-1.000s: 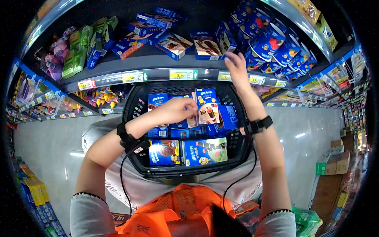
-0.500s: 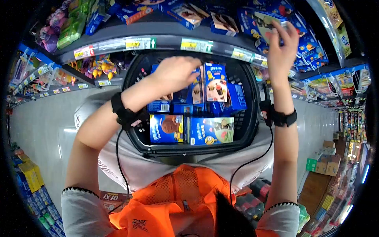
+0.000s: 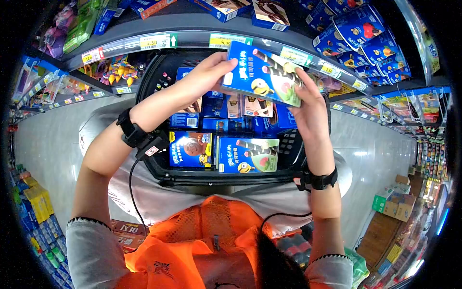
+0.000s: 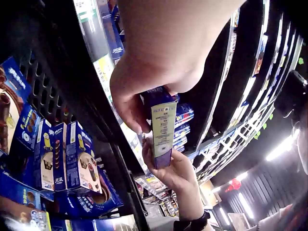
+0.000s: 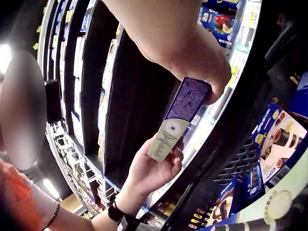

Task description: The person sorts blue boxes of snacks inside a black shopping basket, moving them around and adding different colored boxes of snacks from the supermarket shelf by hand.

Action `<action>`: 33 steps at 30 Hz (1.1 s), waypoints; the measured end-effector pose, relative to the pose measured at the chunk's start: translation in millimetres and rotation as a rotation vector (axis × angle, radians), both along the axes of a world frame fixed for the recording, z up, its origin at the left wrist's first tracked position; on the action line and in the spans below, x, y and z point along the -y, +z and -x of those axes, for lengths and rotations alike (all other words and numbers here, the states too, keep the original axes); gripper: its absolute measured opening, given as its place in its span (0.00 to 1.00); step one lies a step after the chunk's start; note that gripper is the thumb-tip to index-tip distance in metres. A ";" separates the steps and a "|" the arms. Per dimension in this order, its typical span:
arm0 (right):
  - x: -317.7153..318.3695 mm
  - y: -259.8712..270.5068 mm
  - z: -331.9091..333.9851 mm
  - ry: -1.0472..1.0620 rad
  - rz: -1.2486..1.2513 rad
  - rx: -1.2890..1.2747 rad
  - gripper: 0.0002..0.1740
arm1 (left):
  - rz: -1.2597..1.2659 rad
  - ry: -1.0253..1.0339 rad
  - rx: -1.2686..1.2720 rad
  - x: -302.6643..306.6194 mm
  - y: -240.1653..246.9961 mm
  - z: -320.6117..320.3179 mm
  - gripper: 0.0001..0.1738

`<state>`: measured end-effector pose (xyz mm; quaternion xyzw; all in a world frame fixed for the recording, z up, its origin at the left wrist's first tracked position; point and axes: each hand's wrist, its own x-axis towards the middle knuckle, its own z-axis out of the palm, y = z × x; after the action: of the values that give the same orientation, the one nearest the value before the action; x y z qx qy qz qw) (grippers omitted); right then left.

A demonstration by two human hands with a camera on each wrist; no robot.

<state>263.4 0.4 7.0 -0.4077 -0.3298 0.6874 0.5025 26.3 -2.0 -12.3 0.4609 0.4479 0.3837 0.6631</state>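
Note:
A blue-and-green box of wafer rolls (image 3: pixel 264 72) is held over the far part of a black shopping basket (image 3: pixel 211 179). My left hand (image 3: pixel 215 73) pinches its left end, and my right hand (image 3: pixel 312 106) grips the right end with thumb and fingers. The left wrist view shows the narrow printed side of the box (image 4: pixel 163 127) between both hands. Below, a similar blue-and-green box (image 3: pixel 248 155) lies in the basket's near part beside a blue box with a chocolate cookie picture (image 3: pixel 191 149). Several pink-and-blue boxes (image 3: pixel 257 107) stand farther in, partly hidden by the held box.
Ahead runs a dark shelf with a price-tag edge (image 3: pixel 192 41), close to the basket's far rim. Blue snack tubs (image 3: pixel 358 29) crowd its right side, and wafer boxes (image 3: pixel 270 13) lie in the middle. The basket rests on the person's lap; cables hang from both wrist straps.
My right hand has gone from the shelf's right side back over the basket, bringing the blue-and-green box. My left hand has risen from the basket's boxes and now holds the other end.

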 end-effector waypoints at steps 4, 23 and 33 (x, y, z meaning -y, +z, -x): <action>3.4 0.5 2.3 0.015 -0.027 0.013 0.22 | 0.060 0.029 0.039 4.6 1.6 1.5 0.28; 14.1 -13.3 12.6 0.509 -1.067 1.385 0.48 | 0.240 -0.111 -0.083 24.1 -12.6 -2.6 0.23; 72.3 24.7 10.7 0.905 -1.037 1.492 0.47 | -0.108 0.071 0.040 3.2 2.5 25.5 0.22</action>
<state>252.7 -72.0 31.8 -0.3013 -0.9405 0.1552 -0.0242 0.8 -5.2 -9.8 0.4721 0.4295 0.4396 0.6320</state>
